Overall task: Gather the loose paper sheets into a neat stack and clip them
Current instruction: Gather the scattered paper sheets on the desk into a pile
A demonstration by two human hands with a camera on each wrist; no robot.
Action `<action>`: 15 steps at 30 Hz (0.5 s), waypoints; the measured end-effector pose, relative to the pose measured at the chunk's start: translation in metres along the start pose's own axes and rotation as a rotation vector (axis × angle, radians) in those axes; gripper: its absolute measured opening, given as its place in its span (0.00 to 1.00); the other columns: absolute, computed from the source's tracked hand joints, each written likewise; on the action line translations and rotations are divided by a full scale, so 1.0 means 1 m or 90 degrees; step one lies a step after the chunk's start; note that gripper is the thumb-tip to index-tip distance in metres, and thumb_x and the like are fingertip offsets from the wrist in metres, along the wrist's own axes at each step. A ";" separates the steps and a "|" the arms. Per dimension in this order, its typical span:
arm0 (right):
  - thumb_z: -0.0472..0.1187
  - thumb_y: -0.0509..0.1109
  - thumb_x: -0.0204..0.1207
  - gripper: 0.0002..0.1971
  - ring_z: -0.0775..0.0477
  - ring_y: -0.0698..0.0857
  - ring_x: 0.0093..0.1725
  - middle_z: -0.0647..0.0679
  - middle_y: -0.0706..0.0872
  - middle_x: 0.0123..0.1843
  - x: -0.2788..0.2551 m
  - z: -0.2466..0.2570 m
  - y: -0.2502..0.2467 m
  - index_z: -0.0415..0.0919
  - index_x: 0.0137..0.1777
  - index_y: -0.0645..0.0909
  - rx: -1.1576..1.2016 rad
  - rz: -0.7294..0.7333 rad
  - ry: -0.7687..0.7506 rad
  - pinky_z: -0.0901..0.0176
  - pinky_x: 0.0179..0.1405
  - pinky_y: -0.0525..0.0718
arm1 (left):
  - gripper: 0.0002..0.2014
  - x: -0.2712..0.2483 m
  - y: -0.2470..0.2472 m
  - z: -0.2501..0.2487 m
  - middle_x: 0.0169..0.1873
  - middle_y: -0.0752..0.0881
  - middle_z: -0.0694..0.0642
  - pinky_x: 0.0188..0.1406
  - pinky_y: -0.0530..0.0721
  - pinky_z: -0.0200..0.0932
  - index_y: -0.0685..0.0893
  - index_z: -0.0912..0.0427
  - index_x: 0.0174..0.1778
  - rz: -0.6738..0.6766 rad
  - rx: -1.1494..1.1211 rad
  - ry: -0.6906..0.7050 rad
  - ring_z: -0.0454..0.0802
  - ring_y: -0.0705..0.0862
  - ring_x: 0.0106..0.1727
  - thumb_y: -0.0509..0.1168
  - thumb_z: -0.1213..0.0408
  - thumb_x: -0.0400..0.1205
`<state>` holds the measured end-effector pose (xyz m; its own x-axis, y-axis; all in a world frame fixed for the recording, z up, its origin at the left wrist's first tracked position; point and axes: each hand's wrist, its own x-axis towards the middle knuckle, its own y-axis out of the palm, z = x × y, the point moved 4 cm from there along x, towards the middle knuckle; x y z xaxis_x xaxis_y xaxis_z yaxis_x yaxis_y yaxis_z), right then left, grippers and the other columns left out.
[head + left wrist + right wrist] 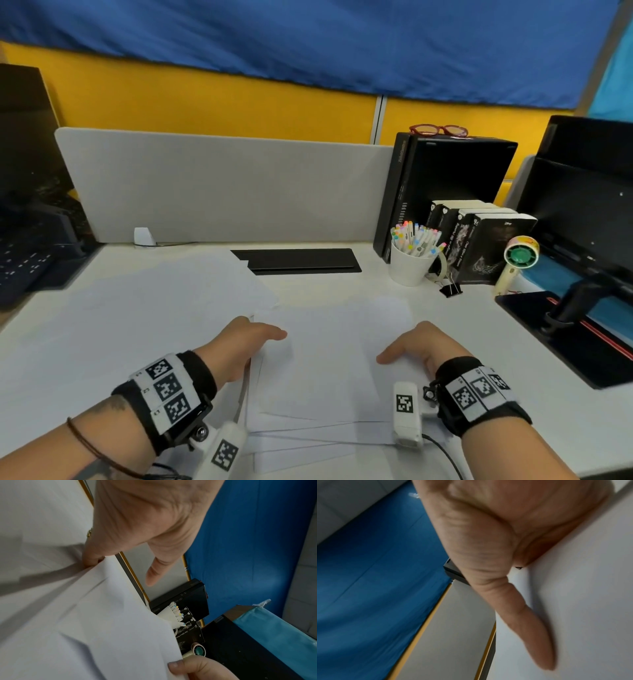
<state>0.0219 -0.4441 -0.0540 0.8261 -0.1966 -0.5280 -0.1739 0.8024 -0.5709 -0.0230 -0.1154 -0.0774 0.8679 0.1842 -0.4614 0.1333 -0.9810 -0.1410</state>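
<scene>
A pile of white paper sheets [325,370] lies in the middle of the desk, its near edges fanned out unevenly. My left hand [246,339] is at the pile's left edge. In the left wrist view its fingertips [91,559] touch the edge of the sheets [102,615] and the thumb hangs free above them. My right hand [418,346] holds the right edge, with its thumb [527,622] lying flat on the top sheet [573,601]; its fingers are hidden. More sheets [164,294] lie at the back left. A black binder clip [450,290] sits at the right.
Behind the clip stand a white cup of markers [409,263], black books [479,240] and a black computer box [445,178]. A small hand fan [517,260] and a monitor stand [565,308] fill the right. A keyboard [24,267] is at the left, a grey divider [222,185] behind.
</scene>
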 end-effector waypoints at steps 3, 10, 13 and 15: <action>0.27 0.92 0.33 0.43 0.26 0.91 0.46 0.29 0.90 0.49 -0.001 -0.002 -0.003 0.27 0.55 0.81 0.063 0.020 -0.015 0.26 0.51 0.88 | 0.57 0.008 -0.001 0.006 0.69 0.83 0.64 0.74 0.82 0.62 0.78 0.68 0.72 -0.016 0.005 0.009 0.67 0.83 0.70 0.85 0.47 0.47; 0.53 0.87 0.53 0.43 0.36 0.79 0.67 0.40 0.82 0.65 0.003 0.001 0.005 0.40 0.67 0.75 -0.235 -0.087 -0.018 0.46 0.66 0.81 | 0.21 -0.003 0.000 0.004 0.64 0.86 0.65 0.75 0.80 0.64 0.82 0.69 0.58 -0.015 -0.013 0.008 0.70 0.84 0.68 0.81 0.66 0.73; 0.52 0.84 0.64 0.34 0.42 0.81 0.62 0.45 0.85 0.61 0.006 0.002 0.008 0.39 0.66 0.76 -0.252 -0.100 -0.048 0.54 0.63 0.81 | 0.25 -0.002 0.004 0.005 0.62 0.88 0.64 0.73 0.82 0.61 0.86 0.66 0.60 -0.001 -0.014 0.026 0.66 0.86 0.65 0.81 0.63 0.68; 0.46 0.86 0.63 0.33 0.41 0.86 0.60 0.43 0.87 0.61 0.005 0.002 0.008 0.36 0.66 0.79 -0.194 -0.046 -0.068 0.50 0.64 0.84 | 0.22 0.000 0.005 0.007 0.62 0.87 0.64 0.63 0.85 0.53 0.84 0.66 0.61 0.001 -0.011 0.033 0.64 0.86 0.63 0.80 0.65 0.72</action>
<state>0.0258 -0.4376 -0.0602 0.8913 -0.1738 -0.4187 -0.2512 0.5796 -0.7752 -0.0257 -0.1202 -0.0837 0.8920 0.1793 -0.4150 0.1397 -0.9824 -0.1243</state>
